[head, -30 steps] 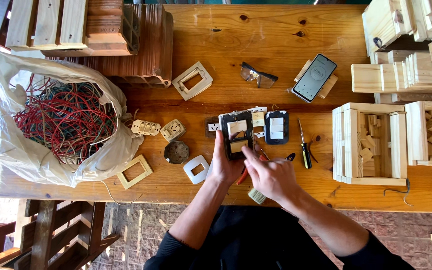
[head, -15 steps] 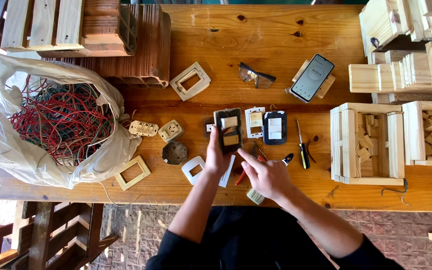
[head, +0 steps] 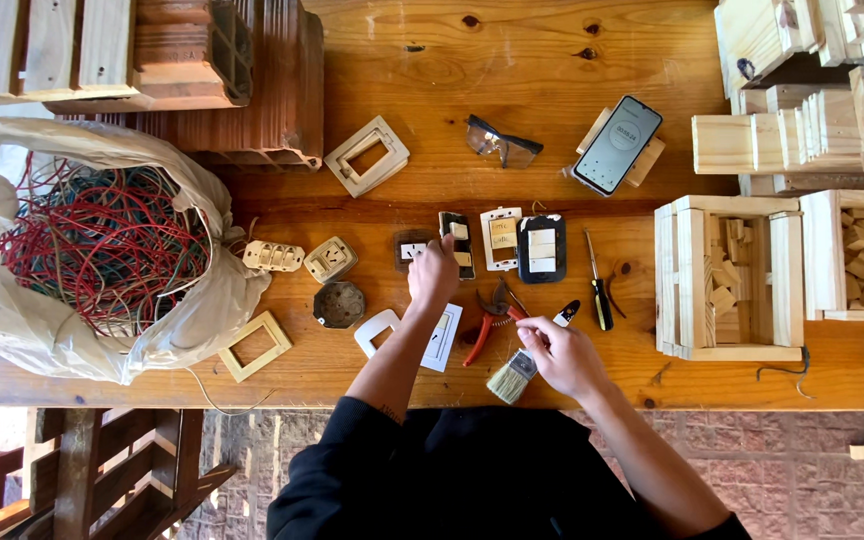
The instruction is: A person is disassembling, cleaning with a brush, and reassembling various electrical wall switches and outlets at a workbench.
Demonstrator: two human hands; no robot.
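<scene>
My left hand [head: 433,274] rests on a dark switch module [head: 457,243] that lies on the wooden table [head: 512,160], fingers closed on its lower end. A white switch module [head: 502,238] and a black one [head: 540,249] lie just right of it. My right hand [head: 562,352] is near the table's front edge with its fingers on the handle of a small paintbrush [head: 512,376]. Red-handled pliers [head: 489,321] lie between my hands. A white cover plate [head: 443,338] sits under my left forearm.
A plastic bag of red and green wires [head: 97,245] fills the left. Loose sockets [head: 330,258], frames [head: 255,345], a screwdriver [head: 600,290], safety glasses [head: 503,143] and a phone [head: 618,144] lie around. Wooden crates [head: 727,275] stand right, bricks [head: 232,90] back left.
My left hand has moved the dark switch module from above the table down into the row of modules. My right hand has moved right, to the paintbrush.
</scene>
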